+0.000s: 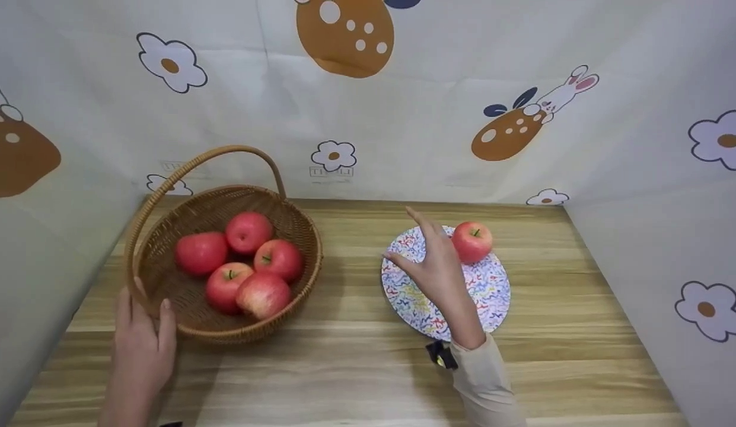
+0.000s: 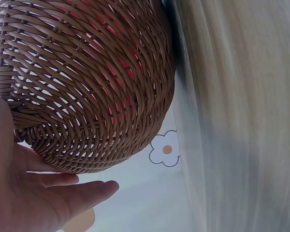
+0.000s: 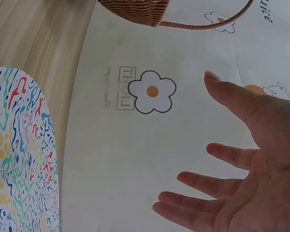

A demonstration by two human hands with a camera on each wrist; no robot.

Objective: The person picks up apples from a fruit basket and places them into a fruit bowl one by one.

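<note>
On the left of the head view stands a brown wicker basket [image 1: 311,279] with a tall arched handle and several red apples [image 1: 201,254] inside. My left hand [image 1: 143,347] holds its near left rim at the handle's base, the thumb apart from the fingers on the rim. In the left wrist view, the hand [image 2: 34,193] lies against the woven side, some fingers stretched beneath it. My right hand [image 1: 440,270] hovers over a round, multicoloured patterned plate [image 1: 489,302], fingers and thumb spread, holding nothing. One red apple [image 1: 472,242] sits at the plate's far right, just beyond that hand.
A wood-grain table [image 1: 344,367] carries the basket and plate. Pale cloth walls [image 1: 427,142] printed with flowers, rabbits and brown shapes close in the back and both sides. A small black device [image 1: 442,354] is at the right wrist.
</note>
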